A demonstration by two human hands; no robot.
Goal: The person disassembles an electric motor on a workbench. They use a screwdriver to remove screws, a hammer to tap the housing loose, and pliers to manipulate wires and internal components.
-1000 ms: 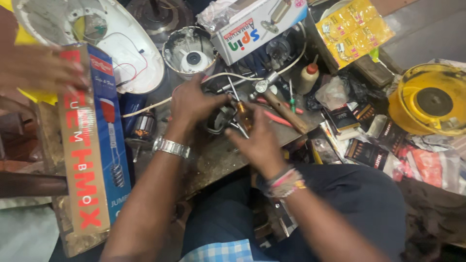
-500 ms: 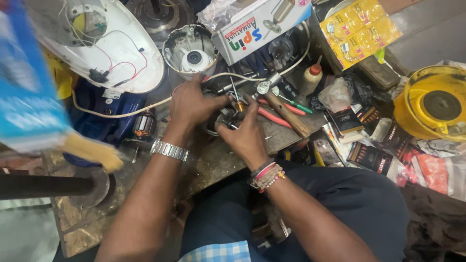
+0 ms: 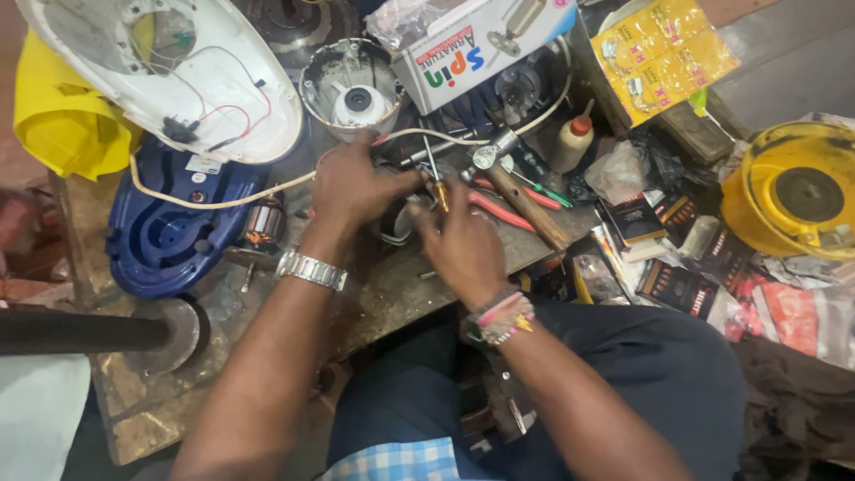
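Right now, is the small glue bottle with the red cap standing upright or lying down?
Upright: the bottle stands on its base beside the hammer, red nozzle pointing up.

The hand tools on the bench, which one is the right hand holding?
The screwdriver with the amber handle: the right hand grips it upright. The wooden-handled hammer and red-handled pliers lie untouched beside it.

Even, soft daylight, faint shadows, mild glare on white plastic shell (image 3: 223, 80), slight softness, wide-angle stretching at edges
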